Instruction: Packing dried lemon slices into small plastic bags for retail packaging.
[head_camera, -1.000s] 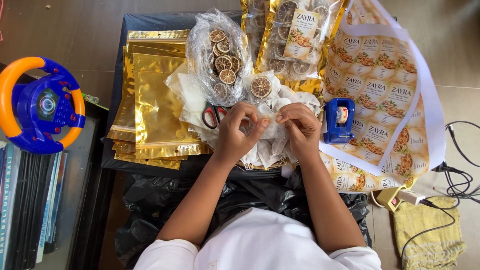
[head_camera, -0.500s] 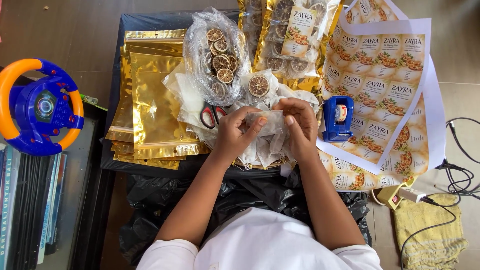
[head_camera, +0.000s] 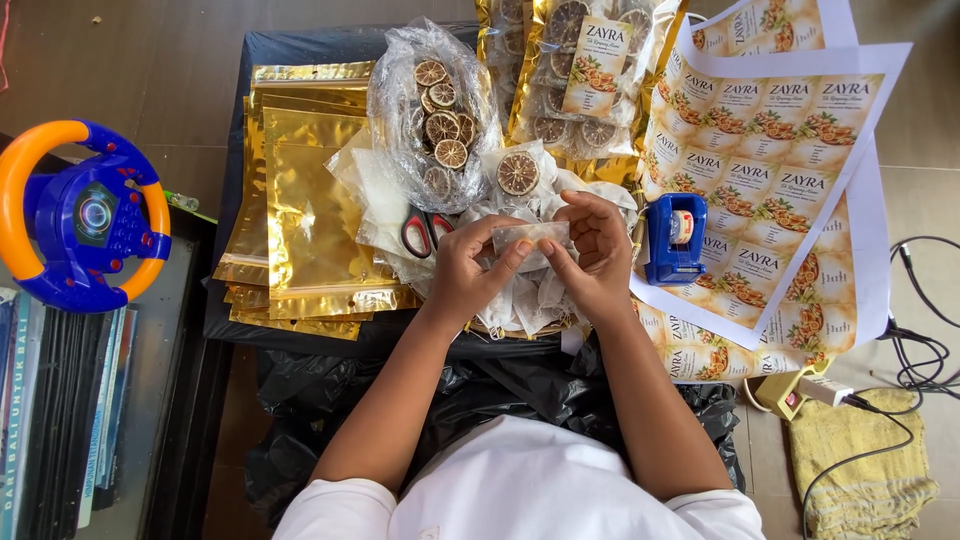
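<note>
Both hands have lifted slightly; my left hand (head_camera: 470, 272) and right hand (head_camera: 597, 255) pinch one small clear sachet (head_camera: 530, 236), unfilled; gold pouches (head_camera: 310, 200) wait.

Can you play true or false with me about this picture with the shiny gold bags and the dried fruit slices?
1. Both hands hold one small clear packet together. True: the left hand and right hand pinch it from either side.
2. The blue tape dispenser sits left of the hands. False: it sits to their right, on the label sheets.
3. The gold pouches lie in a stack. True.
4. The red-handled scissors are in the right hand. False: they lie on the table beside the left hand.
5. The toy steering wheel is green. False: it is blue and orange.
</note>
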